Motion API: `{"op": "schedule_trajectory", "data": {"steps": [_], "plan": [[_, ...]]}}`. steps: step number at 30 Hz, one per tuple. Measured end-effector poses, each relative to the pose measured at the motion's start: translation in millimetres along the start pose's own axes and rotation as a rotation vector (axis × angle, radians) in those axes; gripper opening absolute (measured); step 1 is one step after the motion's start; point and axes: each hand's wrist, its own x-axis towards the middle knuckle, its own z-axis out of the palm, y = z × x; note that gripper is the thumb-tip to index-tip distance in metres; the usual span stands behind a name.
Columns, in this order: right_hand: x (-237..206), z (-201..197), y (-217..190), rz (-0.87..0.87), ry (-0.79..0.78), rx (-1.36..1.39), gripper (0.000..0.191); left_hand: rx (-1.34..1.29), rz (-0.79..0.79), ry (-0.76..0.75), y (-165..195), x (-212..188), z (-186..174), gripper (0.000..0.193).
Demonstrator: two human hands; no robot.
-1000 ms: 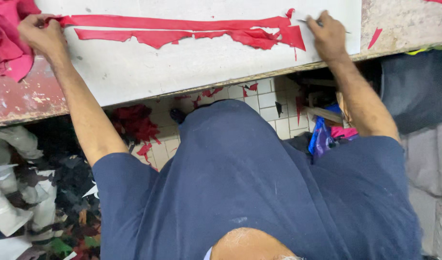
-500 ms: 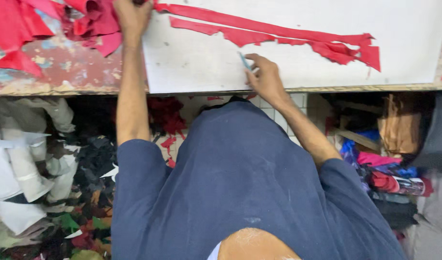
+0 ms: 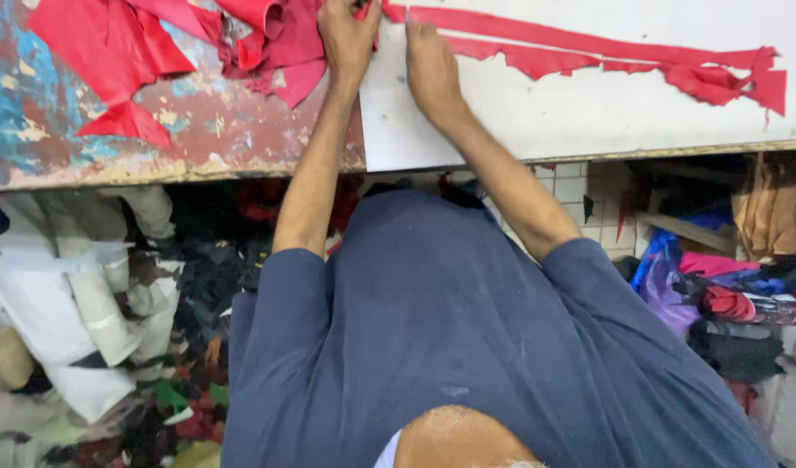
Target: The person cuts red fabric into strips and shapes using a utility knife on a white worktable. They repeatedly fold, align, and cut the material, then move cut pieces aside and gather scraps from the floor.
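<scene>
My left hand [image 3: 347,39] and right hand [image 3: 430,65] sit close together at the left edge of the white board [image 3: 536,121]. The left one presses its curled fingers onto the end of the long red strip [image 3: 588,48]; the right lies flat just beside it, and whether it grips anything I cannot tell. From my hands the strip runs away to the right across the board. Left of my left hand, touching it, lies a heap of red scraps [image 3: 242,43] on the worn painted tabletop [image 3: 198,139]
</scene>
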Motion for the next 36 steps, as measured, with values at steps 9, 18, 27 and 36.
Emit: {"op": "schedule_trajectory", "data": {"steps": [9,18,27,36], "plan": [[-44.8,-101.4,95.8,-0.038,-0.193,0.441,0.039,0.006,0.072,0.135,-16.4,-16.2,8.0,0.008],[-51.7,-152.6,235.2,0.084,0.148,-0.109,0.05,0.101,0.386,-0.011,34.2,-28.2,-4.9,0.016],[-72.1,-196.6,335.5,-0.091,-0.003,0.086,0.011,0.086,0.409,-0.452,111.6,-93.8,127.8,0.017],[-117.8,-555.8,536.8,-0.122,1.214,1.404,0.02,0.236,0.168,-0.232,154.0,-117.9,179.8,0.011]]}}
